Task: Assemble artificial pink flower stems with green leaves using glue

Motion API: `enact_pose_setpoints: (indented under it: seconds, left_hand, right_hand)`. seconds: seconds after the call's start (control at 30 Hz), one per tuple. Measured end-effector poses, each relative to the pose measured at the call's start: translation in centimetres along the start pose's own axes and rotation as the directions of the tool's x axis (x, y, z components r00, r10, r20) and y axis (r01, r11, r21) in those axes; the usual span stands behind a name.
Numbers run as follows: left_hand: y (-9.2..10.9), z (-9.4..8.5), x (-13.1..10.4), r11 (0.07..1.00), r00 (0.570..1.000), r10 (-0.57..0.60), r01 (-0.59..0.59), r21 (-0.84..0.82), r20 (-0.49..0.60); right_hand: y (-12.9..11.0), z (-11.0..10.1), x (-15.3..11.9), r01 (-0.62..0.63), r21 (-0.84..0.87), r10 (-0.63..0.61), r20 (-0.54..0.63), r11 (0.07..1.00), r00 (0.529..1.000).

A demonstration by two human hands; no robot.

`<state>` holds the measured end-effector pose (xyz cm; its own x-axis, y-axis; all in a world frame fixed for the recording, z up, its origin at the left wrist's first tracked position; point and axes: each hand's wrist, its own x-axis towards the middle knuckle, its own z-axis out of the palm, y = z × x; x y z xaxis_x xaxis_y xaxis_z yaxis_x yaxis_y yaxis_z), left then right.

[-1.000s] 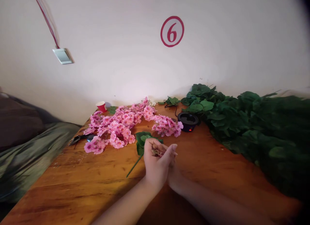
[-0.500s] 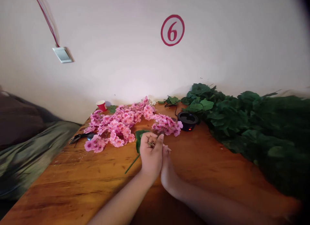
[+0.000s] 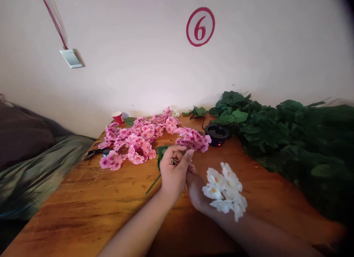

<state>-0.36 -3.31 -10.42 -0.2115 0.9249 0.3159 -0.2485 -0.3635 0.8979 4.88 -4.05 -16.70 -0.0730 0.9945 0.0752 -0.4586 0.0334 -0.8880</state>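
Note:
My left hand [image 3: 173, 172] is curled closed around a small bunch of brownish-green flower stems [image 3: 174, 161]. From behind it a green leaf [image 3: 160, 153] and a straight green stem [image 3: 152, 184] stick out to the left. My right hand [image 3: 193, 181] presses against the left one, its fingers bent and mostly hidden, so what they grip does not show. A spray of white artificial flowers [image 3: 225, 192] with yellow centres appears in front of my right wrist and forearm; where its stem runs is hidden. Just beyond my fingers lie pink artificial flowers [image 3: 193, 139].
More pink flowers [image 3: 141, 137] spread over the wooden table [image 3: 110, 205]. A black pot [image 3: 217, 135] with a lit red light stands right of centre. Green leaves [image 3: 290, 139] pile up along the right. A red paper cup [image 3: 118, 117] and dark-handled scissors [image 3: 92, 153] sit at left.
The white flower spray has come into view over my right forearm. My hands stay together at nearly the same place, and the view has tilted slightly.

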Motion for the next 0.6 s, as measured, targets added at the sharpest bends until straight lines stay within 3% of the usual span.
enact_pose_setpoints:
  seconds: [0.1, 0.23, 0.43, 0.53, 0.6]
  left_hand:
    - [-0.7, -0.1, 0.5, 0.998, 0.999, -0.044, 0.043, -0.044, -0.014]
    - [-1.1, -0.2, 0.7, 0.997, 0.998, -0.043, 0.04, -0.066, -0.047]
    - [-0.2, -0.1, 0.7, 0.999, 0.994, -0.013, 0.008, -0.044, -0.106]
    - [0.1, -0.1, 0.6, 0.997, 0.987, -0.071, 0.065, -0.04, -0.144]
    - [0.2, -0.1, 0.5, 0.993, 0.979, -0.113, 0.105, -0.055, -0.168]
  right_hand:
    - [-1.1, 0.4, 0.0, -0.092, 0.112, 0.088, 0.038, 0.99, 0.995]
    - [-1.9, 0.6, 0.2, -0.121, 0.138, 0.112, 0.074, 0.983, 0.991]
    - [-1.8, 0.3, 0.6, -0.08, -0.041, 0.084, 0.098, 0.996, 0.992]
    - [-1.4, 0.2, 0.6, -0.113, -0.132, 0.131, 0.13, 0.985, 0.983]
    - [-1.3, 0.1, 0.6, -0.061, -0.123, 0.079, 0.15, 0.99, 0.986]
